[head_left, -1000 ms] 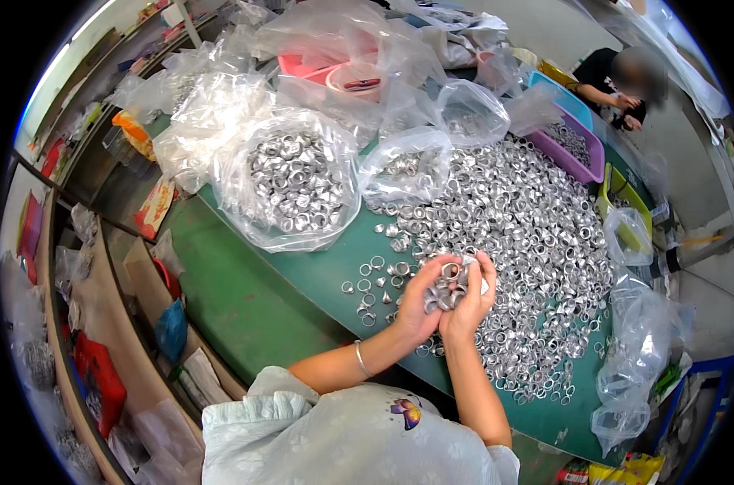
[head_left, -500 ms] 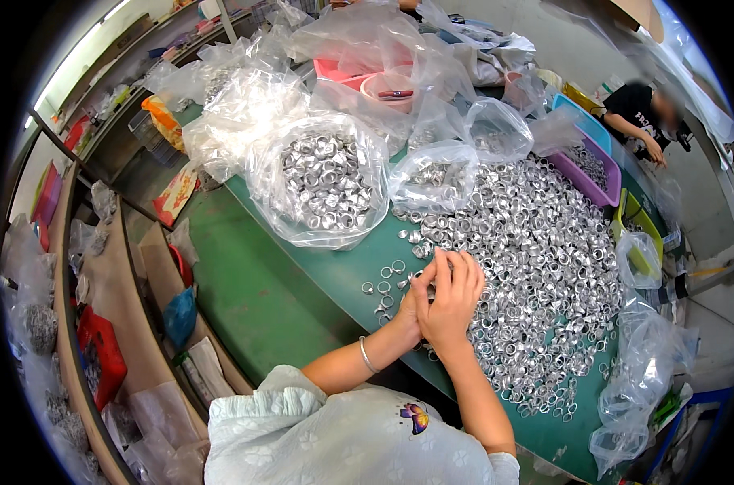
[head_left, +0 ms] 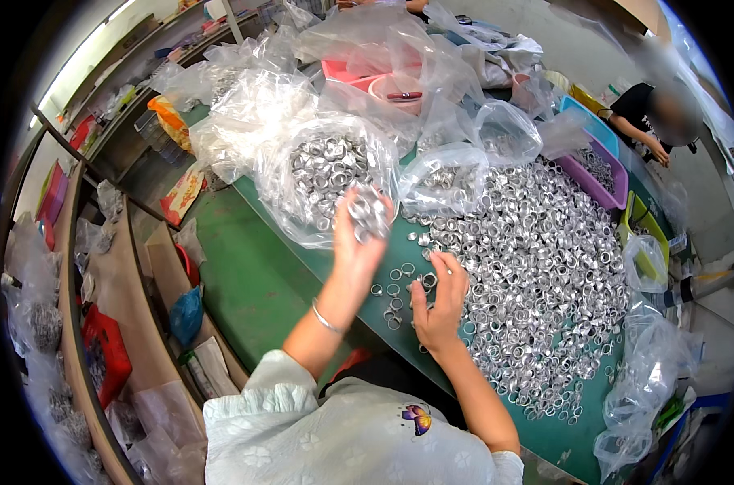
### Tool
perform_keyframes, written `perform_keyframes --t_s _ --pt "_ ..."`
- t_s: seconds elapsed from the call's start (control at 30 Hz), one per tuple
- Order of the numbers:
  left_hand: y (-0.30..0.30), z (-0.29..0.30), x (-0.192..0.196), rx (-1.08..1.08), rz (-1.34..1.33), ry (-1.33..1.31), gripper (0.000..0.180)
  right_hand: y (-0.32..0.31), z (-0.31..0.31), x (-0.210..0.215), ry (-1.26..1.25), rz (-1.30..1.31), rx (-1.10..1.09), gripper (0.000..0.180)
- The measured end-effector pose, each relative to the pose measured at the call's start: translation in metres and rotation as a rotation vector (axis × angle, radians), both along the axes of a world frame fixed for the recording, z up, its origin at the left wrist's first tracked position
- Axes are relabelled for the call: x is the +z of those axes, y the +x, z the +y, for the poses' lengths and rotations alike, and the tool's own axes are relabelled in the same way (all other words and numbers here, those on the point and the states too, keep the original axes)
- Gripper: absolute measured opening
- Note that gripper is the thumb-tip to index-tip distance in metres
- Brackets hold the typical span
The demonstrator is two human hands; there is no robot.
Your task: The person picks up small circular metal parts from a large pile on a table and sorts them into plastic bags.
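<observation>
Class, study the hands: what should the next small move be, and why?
Probably the left hand should tip its silvery rings into the clear bag: it holds a cluster over the bag's near side, and the open mouth shows similar rings inside.

From head height, through the left fisheye, we look down and forward, upright, near over the green table [head_left: 573,444].

Green counter [head_left: 579,444], bearing a broad heap of metal rings [head_left: 537,283]; loose rings [head_left: 394,304] to its left. Beyond these, an open clear bag [head_left: 276,198] of rings, a smaller clear bag [head_left: 473,200] and a purple basket [head_left: 611,196].
</observation>
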State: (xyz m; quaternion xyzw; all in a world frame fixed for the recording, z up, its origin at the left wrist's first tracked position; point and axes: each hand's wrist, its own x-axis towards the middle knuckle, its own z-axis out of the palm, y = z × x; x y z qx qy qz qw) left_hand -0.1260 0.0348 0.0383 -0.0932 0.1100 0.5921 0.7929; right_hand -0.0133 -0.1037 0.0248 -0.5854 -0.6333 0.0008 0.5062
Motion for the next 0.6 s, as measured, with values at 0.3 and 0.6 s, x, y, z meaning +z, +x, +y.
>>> perform_keyframes --t_s 0.3,0.6 --pt "-0.040 0.120 -0.005 0.924 2.509 0.919 0.024 0.028 -0.027 -0.005 -0.170 0.076 -0.088 0.035" --pt "-0.045 0.113 -0.022 0.524 2.472 1.103 0.039 0.079 -0.056 -0.011 -0.383 -0.013 -0.232 0.018"
